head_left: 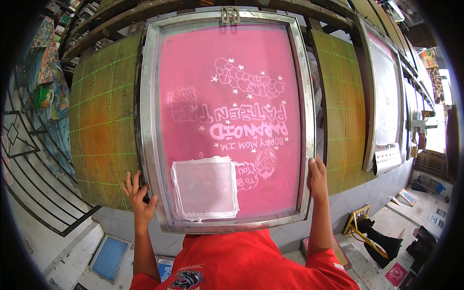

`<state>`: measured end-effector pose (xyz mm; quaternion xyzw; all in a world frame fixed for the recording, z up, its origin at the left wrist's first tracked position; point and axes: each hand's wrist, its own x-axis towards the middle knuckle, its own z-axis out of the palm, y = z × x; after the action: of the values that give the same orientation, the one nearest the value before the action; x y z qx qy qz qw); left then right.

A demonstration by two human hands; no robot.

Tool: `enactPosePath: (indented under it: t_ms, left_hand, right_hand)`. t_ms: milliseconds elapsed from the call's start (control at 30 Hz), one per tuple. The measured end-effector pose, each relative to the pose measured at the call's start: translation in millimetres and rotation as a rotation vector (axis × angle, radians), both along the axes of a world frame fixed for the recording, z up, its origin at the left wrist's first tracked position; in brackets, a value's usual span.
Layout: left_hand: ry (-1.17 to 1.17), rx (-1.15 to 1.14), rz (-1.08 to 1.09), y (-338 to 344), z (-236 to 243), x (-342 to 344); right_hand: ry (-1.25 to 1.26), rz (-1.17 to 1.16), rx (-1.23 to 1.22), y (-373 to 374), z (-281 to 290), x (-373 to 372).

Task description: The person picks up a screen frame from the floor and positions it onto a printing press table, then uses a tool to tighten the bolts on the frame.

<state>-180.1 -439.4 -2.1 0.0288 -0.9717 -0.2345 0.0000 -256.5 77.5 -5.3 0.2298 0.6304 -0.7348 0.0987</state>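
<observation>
Hands (318,181) flank the frame edges (309,121), left fingers (136,180) spread.

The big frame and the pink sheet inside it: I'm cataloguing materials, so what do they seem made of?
Frame: probably metal, dull silver, judging by its grey sheen and scuffs. Pink sheet: perhaps coated mesh or film, smooth and satiny; it looks taut, but no weave shows.

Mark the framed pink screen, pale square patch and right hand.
Framed pink screen (231,123), head view: centre of its pink area.
Pale square patch (205,187), head view: its middle.
Right hand (318,179), head view: middle of the hand.
</observation>
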Motion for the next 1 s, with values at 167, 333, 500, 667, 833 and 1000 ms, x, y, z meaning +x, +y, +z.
enactPosePath:
  t_ms: [167, 333, 500, 667, 833, 1000]
  left_hand:
    - [-0.006, -0.008, -0.007, -1.3, -0.1, -0.2]
    - [-0.001, 0.001, -0.004, -1.8, -1.3, 0.2]
    - [-0.006, -0.008, -0.004, -2.8, -1.6, 0.2]
    - [-0.009, 0.009, 0.008, -1.4, -0.5, -0.6]
    - [-0.003, 0.02, 0.012, -2.5, -1.0, -0.2]
    - [-0.026, 0.015, 0.026, 0.0, -1.4, 0.6]
  right_hand:
    - [0.002, -0.02, -0.019, -2.6, 1.9, -0.8]
    - [-0.005, -0.046, -0.009, -9.5, 9.0, -3.9]
    - [-0.011, -0.019, 0.0, -2.8, 2.5, -1.2]
    - [-0.028, -0.027, 0.004, -4.7, 5.5, -1.7]
    - [0.011, -0.036, 0.0, -4.0, 0.9, -0.2]
    - [0.006, 0.007, -0.035, 10.1, -10.4, 5.6]
